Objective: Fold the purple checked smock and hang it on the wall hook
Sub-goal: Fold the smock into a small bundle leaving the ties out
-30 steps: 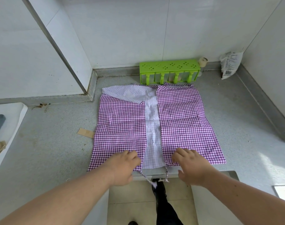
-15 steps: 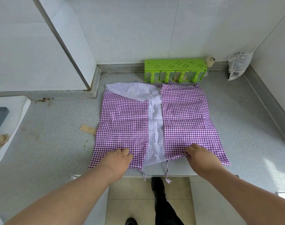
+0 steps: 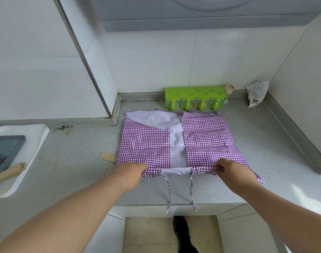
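Both hands closed on the smock's near hem. Left hand [image 3: 133, 175] is fisted over the hem of the left checked panel; right hand [image 3: 232, 171] pinches the hem of the right panel, fingers [image 3: 219, 168] curled tight on the cloth. Purple checked smock [image 3: 201, 141] lies flat on the grey countertop [image 3: 73, 161], side panels folded inward, pale lining showing down the middle; near hem lifted and bunched between the hands. Two ties [image 3: 168, 190] trail over the countertop's front edge. Far edge of smock is just beside the green rack [image 3: 195, 97] at the back wall. Cardboard scrap [image 3: 107, 157] touches the smock's left edge. White tray [image 3: 38, 139] sits at the left edge, well apart. Bare countertop right of the smock; bag [image 3: 257, 93] in the back right corner.
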